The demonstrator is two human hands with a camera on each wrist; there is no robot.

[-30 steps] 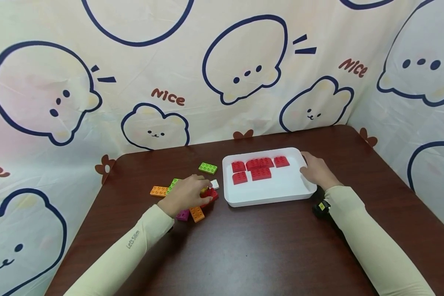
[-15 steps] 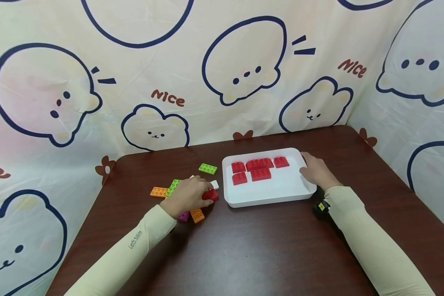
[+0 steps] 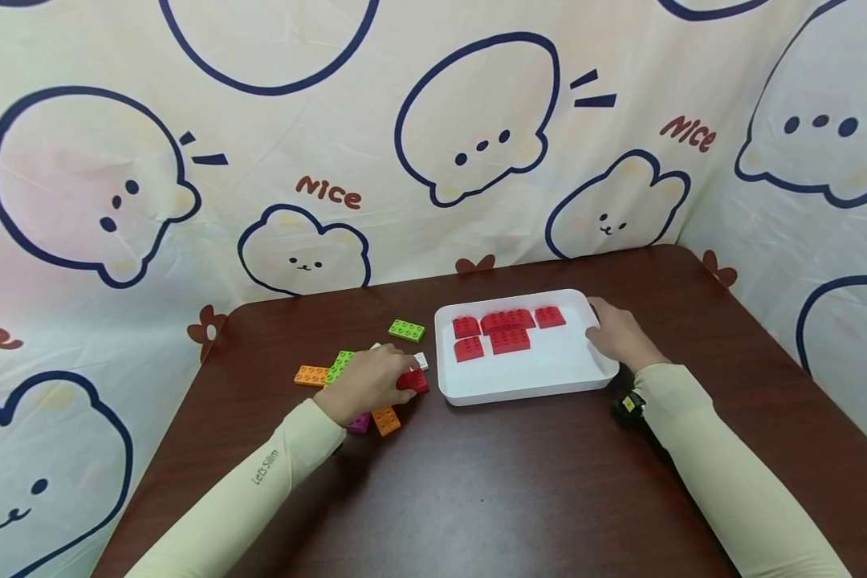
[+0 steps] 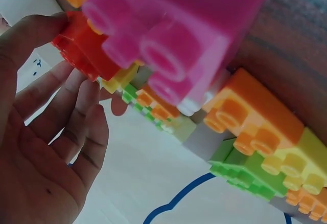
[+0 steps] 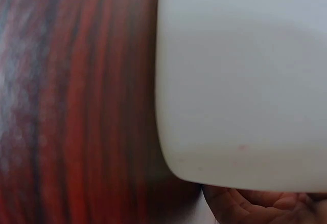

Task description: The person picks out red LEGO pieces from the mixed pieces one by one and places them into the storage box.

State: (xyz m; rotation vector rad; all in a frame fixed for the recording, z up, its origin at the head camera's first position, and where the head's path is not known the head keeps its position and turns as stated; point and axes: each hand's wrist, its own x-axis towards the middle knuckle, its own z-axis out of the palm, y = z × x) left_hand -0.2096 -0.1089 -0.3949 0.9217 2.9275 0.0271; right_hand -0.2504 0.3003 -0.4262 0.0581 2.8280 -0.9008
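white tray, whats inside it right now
The white tray holds five red bricks, grouped toward its far half. The right hand covers its right edge, so that strip cannot be checked.

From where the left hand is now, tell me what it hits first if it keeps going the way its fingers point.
The left hand points right, gripping a red brick. Beyond lies the white tray; its near-left wall probably comes first, though depth is uncertain.

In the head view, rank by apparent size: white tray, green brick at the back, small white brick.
1. white tray, clearly largest.
2. green brick.
3. small white brick, partly hidden by the left hand, so its full size is unsure.
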